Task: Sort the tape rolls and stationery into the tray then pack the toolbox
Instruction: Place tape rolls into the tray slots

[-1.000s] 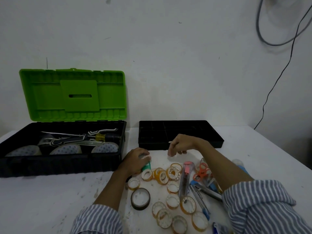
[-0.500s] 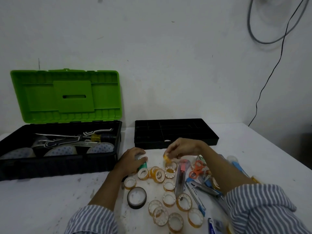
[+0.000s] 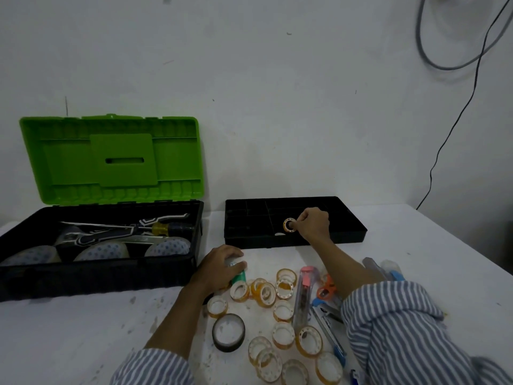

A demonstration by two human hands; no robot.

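Note:
My right hand [image 3: 313, 225] reaches over the black divided tray [image 3: 349, 236] and pinches a small yellow tape roll [image 3: 289, 225] above a middle compartment. A white item [image 3: 278, 233] lies in the tray just below it. My left hand [image 3: 222, 266] rests on the table and grips a green-and-white tube [image 3: 239, 277]. Several small yellow tape rolls [image 3: 283, 287] and one larger black tape roll [image 3: 228, 332] lie scattered in front of me. Pens, a cutter [image 3: 304, 295] and orange scissors [image 3: 327, 289] lie beside my right forearm.
The toolbox [image 3: 100, 269] stands open at the left, green lid [image 3: 111, 159] upright, with a screwdriver and patterned items inside. A white wall rises behind the table, and a black cable [image 3: 455, 120] hangs at the right. The table's right edge runs diagonally.
My right hand picked a small yellow tape roll from the pile and carried it up and forward over the tray. My left hand stayed on the tube.

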